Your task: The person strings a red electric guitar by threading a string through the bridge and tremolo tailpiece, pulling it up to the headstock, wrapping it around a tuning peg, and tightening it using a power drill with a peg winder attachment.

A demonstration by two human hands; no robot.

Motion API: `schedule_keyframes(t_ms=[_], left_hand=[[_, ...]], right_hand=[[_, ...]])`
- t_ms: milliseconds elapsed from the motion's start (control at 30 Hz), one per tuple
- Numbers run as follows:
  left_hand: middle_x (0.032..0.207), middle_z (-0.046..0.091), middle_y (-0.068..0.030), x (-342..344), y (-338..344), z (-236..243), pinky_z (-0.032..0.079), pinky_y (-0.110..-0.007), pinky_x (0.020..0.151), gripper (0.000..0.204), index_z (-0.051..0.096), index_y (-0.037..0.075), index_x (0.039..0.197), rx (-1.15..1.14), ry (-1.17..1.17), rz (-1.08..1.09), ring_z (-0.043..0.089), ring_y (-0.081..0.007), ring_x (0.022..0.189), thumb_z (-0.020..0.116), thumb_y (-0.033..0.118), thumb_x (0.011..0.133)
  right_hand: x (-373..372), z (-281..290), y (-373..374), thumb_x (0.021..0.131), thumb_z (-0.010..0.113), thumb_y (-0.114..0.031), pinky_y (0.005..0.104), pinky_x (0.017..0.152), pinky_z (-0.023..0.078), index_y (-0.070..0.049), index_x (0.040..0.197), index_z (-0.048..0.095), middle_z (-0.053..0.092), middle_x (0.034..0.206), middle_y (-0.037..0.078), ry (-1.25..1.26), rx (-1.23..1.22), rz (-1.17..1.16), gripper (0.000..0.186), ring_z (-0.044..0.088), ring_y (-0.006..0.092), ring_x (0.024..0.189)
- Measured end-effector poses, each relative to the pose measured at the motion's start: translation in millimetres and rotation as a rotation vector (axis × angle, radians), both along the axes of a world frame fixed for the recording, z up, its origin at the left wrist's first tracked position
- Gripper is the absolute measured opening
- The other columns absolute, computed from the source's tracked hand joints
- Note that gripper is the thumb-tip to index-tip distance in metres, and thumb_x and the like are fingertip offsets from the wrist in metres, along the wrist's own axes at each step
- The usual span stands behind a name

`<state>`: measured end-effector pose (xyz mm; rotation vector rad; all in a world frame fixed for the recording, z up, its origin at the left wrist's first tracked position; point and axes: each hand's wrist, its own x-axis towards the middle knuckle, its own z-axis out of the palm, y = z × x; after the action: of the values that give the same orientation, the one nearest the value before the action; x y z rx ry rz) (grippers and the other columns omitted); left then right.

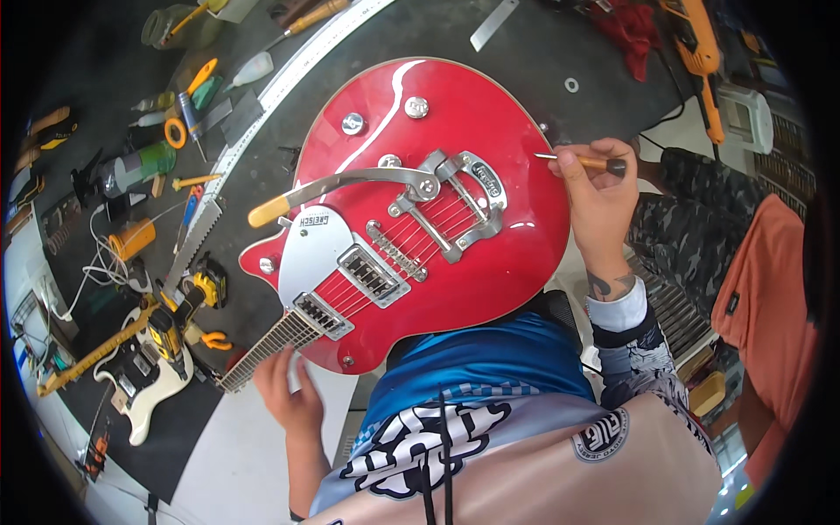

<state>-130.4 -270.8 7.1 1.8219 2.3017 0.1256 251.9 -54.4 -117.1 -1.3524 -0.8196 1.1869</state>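
Observation:
A glossy red electric guitar [512, 280] lies face up before me, with a chrome vibrato arm, a silver pickguard [311, 245] and its neck [254, 357] angled toward the lower left. My right hand [602, 188] pinches a small wooden-handled tool [597, 164], whose metal shaft points left over the guitar's right edge, beside the vibrato tailpiece [486, 182]. At the lower side of the neck is my left hand [293, 394], its fingers slightly bent and apart against the neck's edge; I see nothing held in it.
Behind the guitar, a long white straightedge [229, 155] crosses the dark bench [512, 79]. Left are a handsaw [192, 245], drill [166, 341], white guitar [149, 394], pliers [216, 339] and several bottles. An orange power tool [700, 52], camouflage fabric [678, 227] and salmon cloth [761, 280] are at right.

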Motion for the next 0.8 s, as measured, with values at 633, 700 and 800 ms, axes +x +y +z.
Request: schedule_keyframes(t_ms=[633, 700, 800], left_hand=[[0.12, 0.07, -0.011, 162.3, 239.4, -25.3, 0.036, -0.054, 0.116, 0.044, 0.068, 0.005, 0.124, -0.085, 0.039, -0.579, 0.064, -0.0308, 0.119, 0.08, 0.009, 0.081], [0.114, 0.072, -0.012, 167.3, 240.7, -28.2, 0.041, -0.054, 0.113, 0.039, 0.069, 0.004, 0.118, -0.091, 0.049, -0.523, 0.068, -0.0308, 0.111, 0.08, 0.009, 0.082], [0.112, 0.073, -0.0135, 166.8, 244.7, -26.7, 0.044, -0.052, 0.111, 0.038, 0.069, 0.003, 0.117, -0.124, -0.008, -0.502, 0.069, -0.0316, 0.108, 0.081, 0.009, 0.081]], right_hand=[[32.2, -41.0, 12.8, 0.098, 0.07, 0.0, 0.032, 0.077, 0.059, -0.004, 0.118, 0.046, 0.072, 0.102, 0.022, 0.322, -0.048, 0.107, 0.032, 0.072, 0.0204, 0.083], [32.9, -43.8, 14.3, 0.097, 0.07, -0.001, 0.0314, 0.076, 0.059, -0.004, 0.118, 0.047, 0.072, 0.102, 0.023, 0.402, -0.043, 0.105, 0.031, 0.072, 0.0201, 0.082], [35.0, -47.8, 13.9, 0.097, 0.071, -0.001, 0.0304, 0.074, 0.06, -0.004, 0.118, 0.047, 0.072, 0.102, 0.023, 0.395, -0.056, 0.128, 0.031, 0.072, 0.0198, 0.081]])
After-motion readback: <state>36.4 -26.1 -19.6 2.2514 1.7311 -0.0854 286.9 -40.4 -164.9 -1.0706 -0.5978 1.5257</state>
